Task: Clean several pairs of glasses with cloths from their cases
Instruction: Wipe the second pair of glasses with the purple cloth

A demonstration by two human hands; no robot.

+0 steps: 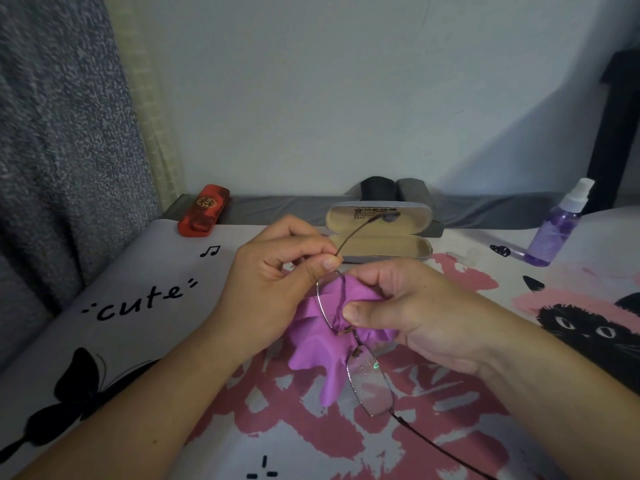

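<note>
Nearest me, the glasses (370,382) hang above the patterned desk (138,341), one lens free, one temple trailing toward me. My right hand (412,306) has its fingers (360,315) clamped on the purple cloth (311,348), wrapped around the other lens. My left hand (277,271) pinches the frame at the far hinge, fingers together. Beyond, the open case (379,233) sits on the desk, a red case (203,211) far left, a spray bottle (557,226) far right.

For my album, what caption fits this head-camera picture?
Two hands wipe thin-framed glasses with a purple cloth before an open case.
</note>
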